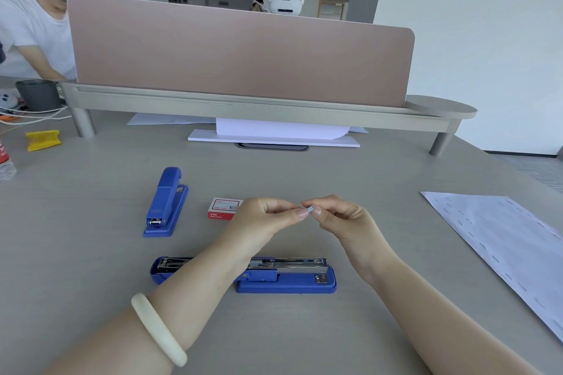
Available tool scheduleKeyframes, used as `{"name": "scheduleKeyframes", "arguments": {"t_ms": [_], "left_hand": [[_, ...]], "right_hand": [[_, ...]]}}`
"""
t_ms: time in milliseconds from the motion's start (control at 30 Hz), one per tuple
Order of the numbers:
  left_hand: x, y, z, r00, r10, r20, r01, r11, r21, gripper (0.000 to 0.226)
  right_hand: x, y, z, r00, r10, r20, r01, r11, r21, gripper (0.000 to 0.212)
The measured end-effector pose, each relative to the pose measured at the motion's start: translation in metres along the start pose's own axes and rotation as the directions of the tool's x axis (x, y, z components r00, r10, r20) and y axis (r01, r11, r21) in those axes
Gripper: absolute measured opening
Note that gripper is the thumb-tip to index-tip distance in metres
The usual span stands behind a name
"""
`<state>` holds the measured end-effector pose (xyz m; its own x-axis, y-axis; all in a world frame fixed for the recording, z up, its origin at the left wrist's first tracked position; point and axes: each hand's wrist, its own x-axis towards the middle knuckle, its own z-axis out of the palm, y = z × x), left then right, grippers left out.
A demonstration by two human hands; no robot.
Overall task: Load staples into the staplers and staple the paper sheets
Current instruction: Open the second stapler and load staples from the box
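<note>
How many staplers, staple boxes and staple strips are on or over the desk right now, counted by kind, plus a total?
Blue staplers: 2, a closed one and one lying open
Staple boxes: 1, red and white
Staple strips: 1, pinched between the left hand and right hand at
Total: 4

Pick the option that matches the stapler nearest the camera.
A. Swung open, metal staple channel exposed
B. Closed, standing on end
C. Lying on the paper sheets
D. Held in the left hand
A: the open stapler lies flat on the desk with its top swung back and the metal channel showing, while the left hand and right hand pinch a small staple strip above it.
</note>
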<state>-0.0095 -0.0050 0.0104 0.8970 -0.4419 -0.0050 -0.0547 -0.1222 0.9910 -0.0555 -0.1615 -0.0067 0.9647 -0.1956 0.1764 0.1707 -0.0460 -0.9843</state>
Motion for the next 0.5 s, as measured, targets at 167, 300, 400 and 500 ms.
{"name": "scheduleKeyframes", "arguments": {"t_ms": [167, 300, 400, 500], "left_hand": [[-0.002, 0.003, 0.001, 1.0, 0.02, -0.008, -0.02, 1.0, 0.011, 0.009], [-0.006, 0.004, -0.002, 0.993, 0.117, -0.008, -0.113, 0.975, 0.193, 0.008], [-0.011, -0.002, -0.007, 0.957, 0.28, 0.075, -0.285, 0.86, 0.424, 0.008], [-0.015, -0.01, -0.011, 0.899, 0.395, 0.19, -0.418, 0.644, 0.64, 0.023]], "right_hand": [[-0.003, -0.003, -0.001, 1.0, 0.012, 0.02, -0.011, 0.999, -0.045, 0.015], [-0.001, -0.009, -0.023, 1.0, -0.014, -0.021, 0.005, 0.93, -0.367, 0.018], [-0.009, -0.015, -0.048, 0.995, 0.05, 0.084, 0.011, 0.793, -0.609, 0.017], [-0.023, -0.013, -0.058, 0.944, 0.228, 0.238, -0.007, 0.737, -0.676, 0.028]]}}
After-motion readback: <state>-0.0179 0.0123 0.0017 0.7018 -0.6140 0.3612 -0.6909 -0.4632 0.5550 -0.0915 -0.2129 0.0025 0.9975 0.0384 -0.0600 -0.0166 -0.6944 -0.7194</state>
